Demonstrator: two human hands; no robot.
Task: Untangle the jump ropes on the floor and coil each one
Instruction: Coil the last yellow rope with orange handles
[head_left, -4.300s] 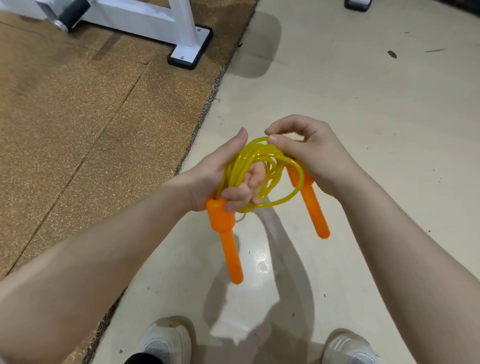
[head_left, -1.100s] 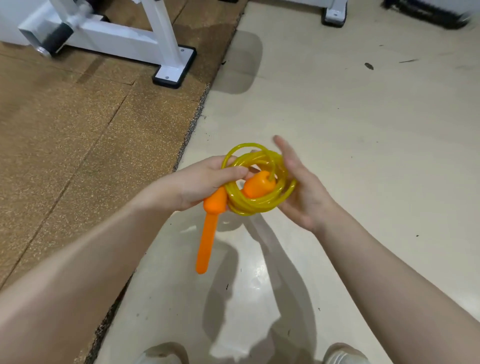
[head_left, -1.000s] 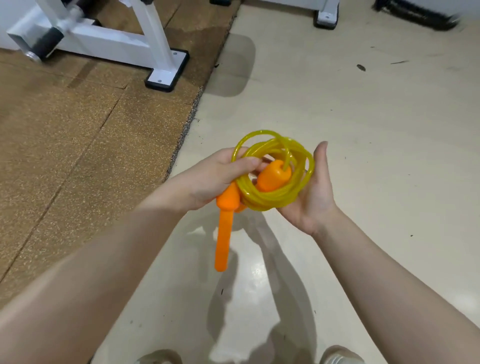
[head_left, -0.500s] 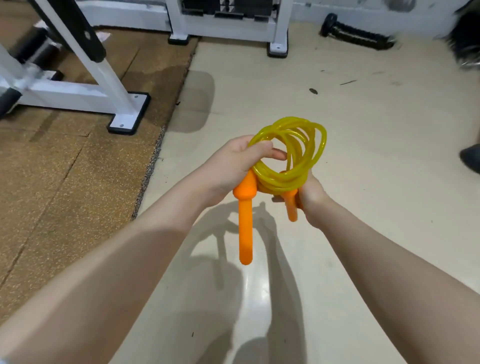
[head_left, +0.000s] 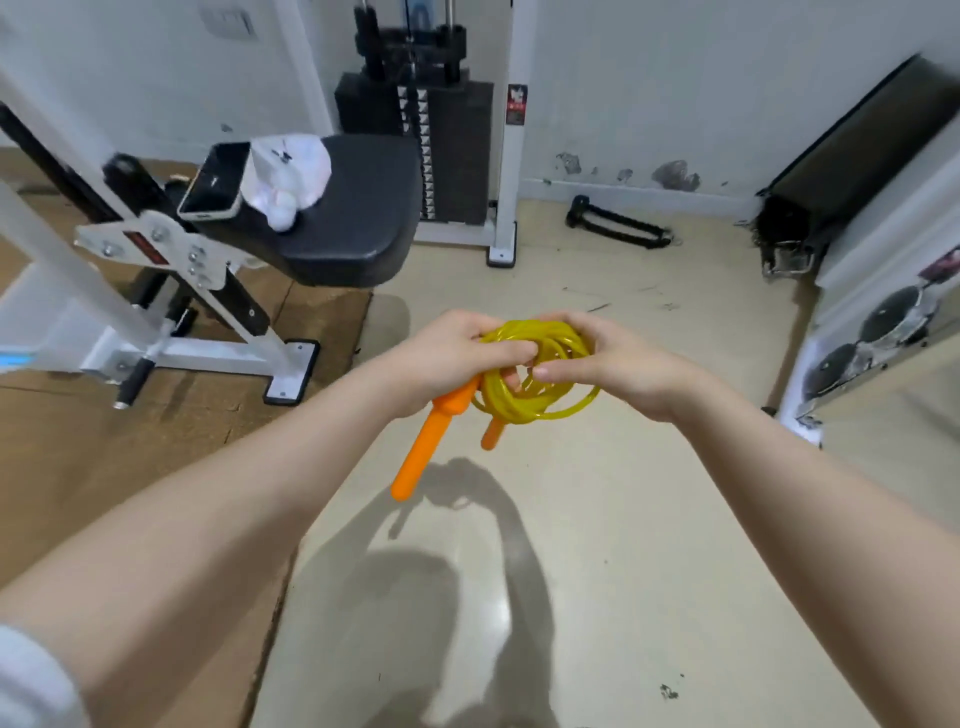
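Observation:
A yellow jump rope (head_left: 540, 402) is wound into a tight coil that I hold in front of me above the pale floor. Its two orange handles hang down from the coil: the long one (head_left: 421, 452) on the left, and the tip of the other (head_left: 492, 435) peeking out below the loops. My left hand (head_left: 447, 358) grips the left side of the coil, fingers curled through it. My right hand (head_left: 618, 364) clasps the right side, thumb across the loops. No other rope shows.
A black padded bench seat (head_left: 353, 208) on a white frame (head_left: 171, 358) stands to the left, with a phone (head_left: 215, 182) and white cloth (head_left: 291, 171) on it. A weight stack (head_left: 447, 150) is at the back wall. Dumbbells (head_left: 878, 332) lie at the right.
My view has tilted up from the floor to the wall and machines. Both hands closed in on the coil; my right hand moved from under it to clasp its side.

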